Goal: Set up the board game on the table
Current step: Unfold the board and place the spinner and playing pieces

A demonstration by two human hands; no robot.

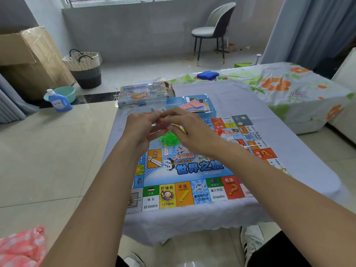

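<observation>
The colourful game board [190,170] lies unfolded on a low table with a pale blue cloth [240,105]. Above the board's far part, my left hand [143,126] and my right hand [189,128] are raised close together. Both pinch the top of a clear plastic bag [134,114]. Below the hands a cluster of green plastic pieces [167,137] shows, with small red and yellow pieces half hidden behind the fingers. The game's box lid [143,95] stands at the table's far left. Beside it the open box tray [192,105] holds red-backed cards.
A bed with a flowered sheet [289,89] runs along the right, with a blue cloth [207,75] on it. On the floor to the left are a detergent bottle [58,101], a green basin [66,93], a woven basket [84,68] and a cardboard box [28,54]. A chair [213,29] stands near the window.
</observation>
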